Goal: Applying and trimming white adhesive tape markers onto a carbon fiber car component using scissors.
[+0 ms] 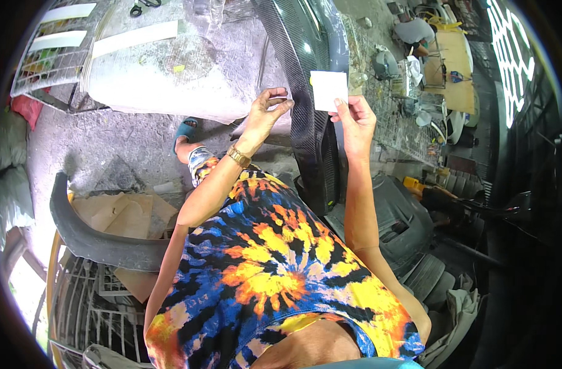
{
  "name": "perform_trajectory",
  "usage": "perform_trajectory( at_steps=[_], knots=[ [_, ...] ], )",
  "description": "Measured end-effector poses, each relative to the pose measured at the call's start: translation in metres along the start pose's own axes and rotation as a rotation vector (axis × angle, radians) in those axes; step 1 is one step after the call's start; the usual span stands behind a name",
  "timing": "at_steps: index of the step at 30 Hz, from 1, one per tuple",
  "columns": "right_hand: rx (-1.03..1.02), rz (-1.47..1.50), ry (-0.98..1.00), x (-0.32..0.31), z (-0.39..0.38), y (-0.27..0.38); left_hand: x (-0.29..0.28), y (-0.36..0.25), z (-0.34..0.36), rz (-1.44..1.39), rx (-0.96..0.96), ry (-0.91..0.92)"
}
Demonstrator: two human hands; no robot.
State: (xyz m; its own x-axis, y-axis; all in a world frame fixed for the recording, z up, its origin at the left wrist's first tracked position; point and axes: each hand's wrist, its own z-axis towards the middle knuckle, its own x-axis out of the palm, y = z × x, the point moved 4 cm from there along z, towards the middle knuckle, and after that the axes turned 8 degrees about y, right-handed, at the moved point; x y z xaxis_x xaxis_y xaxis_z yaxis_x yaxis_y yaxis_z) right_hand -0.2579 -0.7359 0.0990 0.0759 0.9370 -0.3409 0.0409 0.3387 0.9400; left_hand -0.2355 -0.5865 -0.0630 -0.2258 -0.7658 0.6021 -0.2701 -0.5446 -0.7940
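My right hand (357,123) pinches the lower right corner of a small white square sheet (329,90) between thumb and fingers. Behind that sheet stands a long, curved black panel with a carbon-fibre weave (300,92), a grey outer edge running along its right side. Left of the panel, my left hand (268,113) is raised with its fingers bent and a small gap between thumb and fingertips. Nothing shows in it. A small yellow-green piece (312,80) peeks out at the sheet's left edge.
A table under pale sheeting (170,86) at the far left bears a white strip (135,39) and black scissors (144,6). A curved dark trim piece (109,246) lies on brown cardboard at my left. A dark moulded part (391,221) sits at my right. Another person (414,32) bends over at the far right.
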Motion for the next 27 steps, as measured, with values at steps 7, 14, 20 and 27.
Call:
perform_trajectory(
  at_steps=[7, 14, 20, 27],
  knots=[
    [-0.050, 0.009, 0.002, 0.009, 0.004, -0.018, 0.012, -0.003, 0.006, -0.196, -0.049, 0.114],
    [-0.100, -0.006, 0.003, 0.011, 0.009, -0.020, 0.009, -0.004, 0.014, -0.219, -0.007, 0.125],
    [-0.104, -0.031, -0.035, 0.011, 0.010, -0.014, 0.007, -0.002, 0.020, -0.206, 0.005, 0.116],
    [-0.104, -0.044, -0.036, 0.013, 0.008, -0.022, 0.005, -0.005, 0.021, -0.200, 0.051, 0.097]
  ],
)
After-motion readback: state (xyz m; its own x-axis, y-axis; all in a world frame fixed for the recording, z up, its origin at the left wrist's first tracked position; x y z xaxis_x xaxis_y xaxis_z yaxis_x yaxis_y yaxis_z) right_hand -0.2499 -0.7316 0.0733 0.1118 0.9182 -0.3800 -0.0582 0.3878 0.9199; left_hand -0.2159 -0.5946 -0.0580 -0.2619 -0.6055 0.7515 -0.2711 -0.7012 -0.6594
